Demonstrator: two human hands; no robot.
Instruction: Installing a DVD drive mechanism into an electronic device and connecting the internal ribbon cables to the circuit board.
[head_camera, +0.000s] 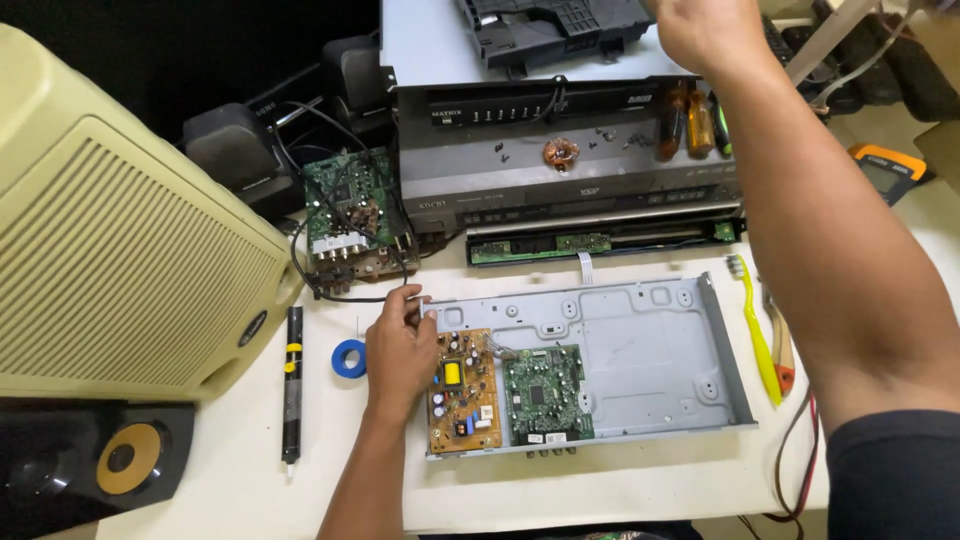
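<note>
My left hand (400, 345) rests on the left rim of an open grey metal chassis (640, 340), fingertips pinching at its top-left corner near a thin wire. Inside the chassis sit a brown power board (464, 395) and a green circuit board (545, 393). My right hand (700, 30) is raised far back at the top of the view, over a black plastic drive part (550, 25); its fingers are cut off by the frame edge, so what it holds is hidden.
A beige speaker grille (120, 250) fills the left. Behind lie a green board with cables (350, 215), stacked grey player units (570, 170), screwdrivers (685, 120), loose screws and a copper coil (561, 153). A yellow toothbrush (757, 335), blue tape roll (349, 358) and black pen-like tool (292, 385) lie nearby.
</note>
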